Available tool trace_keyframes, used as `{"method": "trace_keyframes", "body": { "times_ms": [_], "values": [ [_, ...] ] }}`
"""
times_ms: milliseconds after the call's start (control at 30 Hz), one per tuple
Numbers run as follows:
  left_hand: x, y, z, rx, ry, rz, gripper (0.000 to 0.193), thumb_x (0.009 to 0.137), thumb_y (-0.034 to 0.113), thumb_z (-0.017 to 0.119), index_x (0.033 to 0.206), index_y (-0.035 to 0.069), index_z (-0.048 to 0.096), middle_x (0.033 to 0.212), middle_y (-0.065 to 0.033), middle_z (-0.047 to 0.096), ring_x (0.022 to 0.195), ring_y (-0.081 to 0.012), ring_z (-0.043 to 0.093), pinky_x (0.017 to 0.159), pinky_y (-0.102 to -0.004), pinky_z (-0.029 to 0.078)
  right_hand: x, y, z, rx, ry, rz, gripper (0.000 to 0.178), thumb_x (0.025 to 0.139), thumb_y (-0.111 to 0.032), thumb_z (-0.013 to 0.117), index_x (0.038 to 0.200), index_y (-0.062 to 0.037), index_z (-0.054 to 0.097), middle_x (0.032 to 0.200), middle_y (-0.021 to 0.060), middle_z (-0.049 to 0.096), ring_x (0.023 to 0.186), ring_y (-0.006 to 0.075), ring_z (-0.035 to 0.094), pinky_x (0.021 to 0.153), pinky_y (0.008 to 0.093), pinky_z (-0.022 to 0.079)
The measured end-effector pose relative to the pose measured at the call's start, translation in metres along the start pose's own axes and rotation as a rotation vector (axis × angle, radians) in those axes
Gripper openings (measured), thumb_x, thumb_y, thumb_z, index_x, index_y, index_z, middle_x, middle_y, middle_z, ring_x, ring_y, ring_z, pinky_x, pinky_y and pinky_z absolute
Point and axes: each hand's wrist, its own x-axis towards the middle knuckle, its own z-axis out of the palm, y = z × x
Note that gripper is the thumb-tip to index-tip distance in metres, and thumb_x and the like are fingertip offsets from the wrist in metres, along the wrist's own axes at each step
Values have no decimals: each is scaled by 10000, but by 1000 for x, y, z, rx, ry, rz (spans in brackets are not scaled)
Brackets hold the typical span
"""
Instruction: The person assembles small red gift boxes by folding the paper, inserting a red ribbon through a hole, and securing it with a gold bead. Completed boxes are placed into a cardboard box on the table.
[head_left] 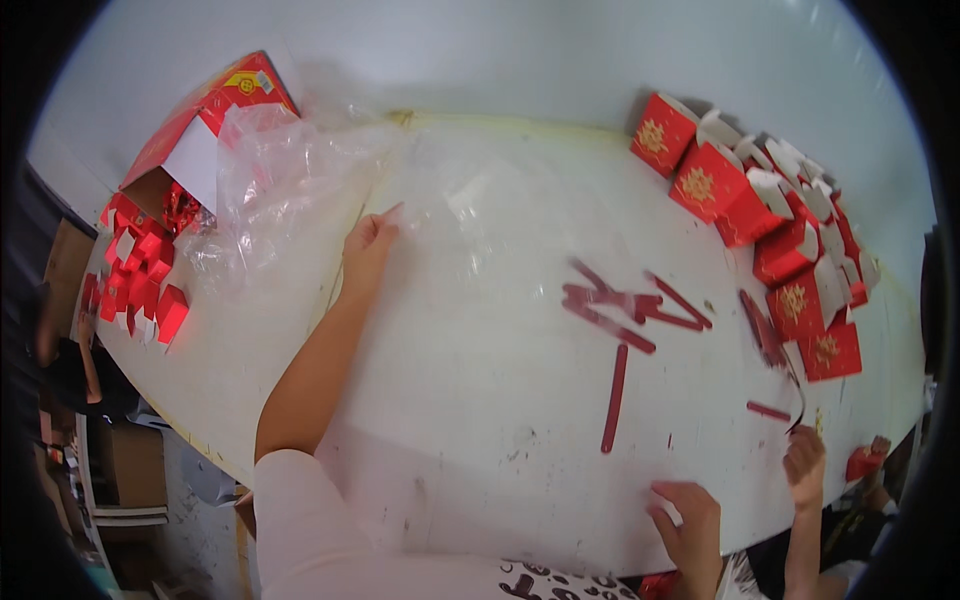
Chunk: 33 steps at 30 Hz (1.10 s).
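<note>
My left hand [372, 238] reaches out over the white table, thumb and finger pressed together. A faint clear sheen lies by the fingertips, but what they pinch, if anything, I cannot make out. Crumpled clear plastic [270, 170] spreads just left of this hand. My right hand [692, 528] hovers at the near table edge, thumb and fingers curved apart with nothing between them. Several dark red strips [615, 400] lie on the table ahead of it, some crossing in a loose pile. Something red [658, 585] shows partly below the right hand.
Open red boxes with gold prints [712, 185] stand clustered at the far right. A large red carton [205, 125] lies at the far left, with small red boxes [140, 270] beside it. Another person's hand [805, 465] touches a thin dark strand at the right; other people sit at both sides.
</note>
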Motion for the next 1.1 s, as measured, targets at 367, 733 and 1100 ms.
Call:
{"method": "trace_keyframes", "body": {
  "times_ms": [367, 733, 1100],
  "values": [
    [-219, 8, 28, -129, -522, 89, 382, 901, 153, 537, 1261, 58, 451, 1381, -98, 396, 1314, -202, 282, 1069, -343, 241, 107, -27, 76, 457, -123, -272, 569, 772, 50, 581, 1307, -76, 436, 1275, 147, 508, 1165, 315, 490, 978, 350, 394],
    [-234, 37, 64, -364, -274, -190, 277, 968, 258, 450, 1072, 35, 578, 878, -21, 590, 751, -91, 538, 648, -250, 450, 100, -40, 80, 894, 53, -287, 352, 853, -284, 592, 1103, -41, 545, 1090, 114, 553, 1033, 229, 532, 887, 341, 424],
    [-142, 149, 96, 1083, -613, 547, 433, 913, 370, 497, 1002, -41, 600, 659, -58, 547, 563, -171, 507, 512, -332, 419, 106, -14, 31, 845, 252, -399, 710, 771, -137, 636, 1397, -80, 307, 1137, 153, 489, 1053, 282, 472, 932, 363, 383]
  ]
}}
